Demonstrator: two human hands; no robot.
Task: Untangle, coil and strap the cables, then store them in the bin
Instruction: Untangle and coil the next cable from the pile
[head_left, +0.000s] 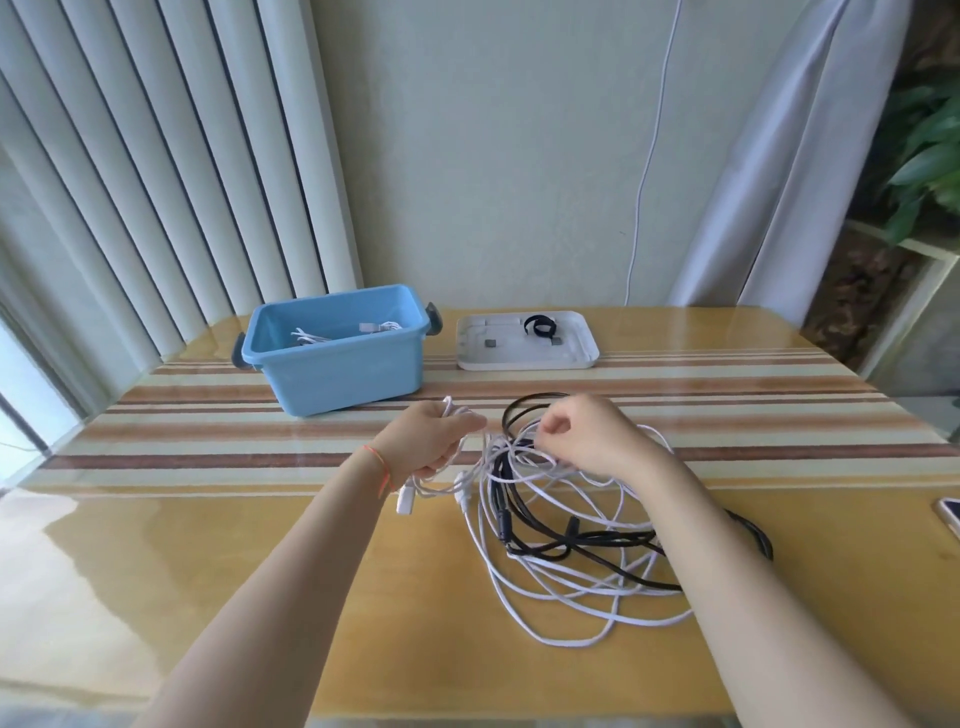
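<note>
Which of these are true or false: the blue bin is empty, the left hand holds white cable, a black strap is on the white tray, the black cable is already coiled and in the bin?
1. The blue bin is empty. False: white cables already lie inside it.
2. The left hand holds coils of the white cable. True.
3. A black strap sits on the white tray. True.
4. The black cable is coiled in the bin. False: it lies tangled with white cable on the table, under the right hand.
</note>
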